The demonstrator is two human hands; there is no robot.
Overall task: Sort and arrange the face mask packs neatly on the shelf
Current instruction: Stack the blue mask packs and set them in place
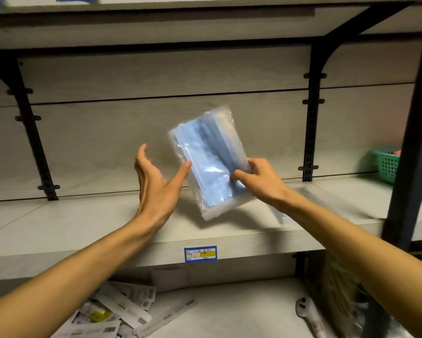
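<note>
A clear plastic pack of blue face masks (pixel 208 164) is held in the air above the middle shelf (pixel 58 230), tilted, its top leaning toward the back panel and its lower end hanging just over the shelf's front half. The right hand (pixel 258 181) pinches it on the right edge, thumb on the near face and fingers curled behind — a real grip, taking the whole weight. The left hand (pixel 156 181) is spread and grasps nothing; only its thumb tip touches the pack's left edge, steadying it. By my judgement the pack is light and soft: a flat stack of folded fabric in a loose, glossy film that wrinkles and throws glare. That film looks slippery, and the empty margin at the bottom seems floppy, so a pinch there would likely slide or fold. The better hold is across the padded middle, where the masks give the fingers something firm, or flat between both palms. It should not break if it drops, though it could crease if squeezed hard. A second pack, partly hidden under the right forearm, seems to lie on the shelf toward its front edge — I cannot tell more.
</note>
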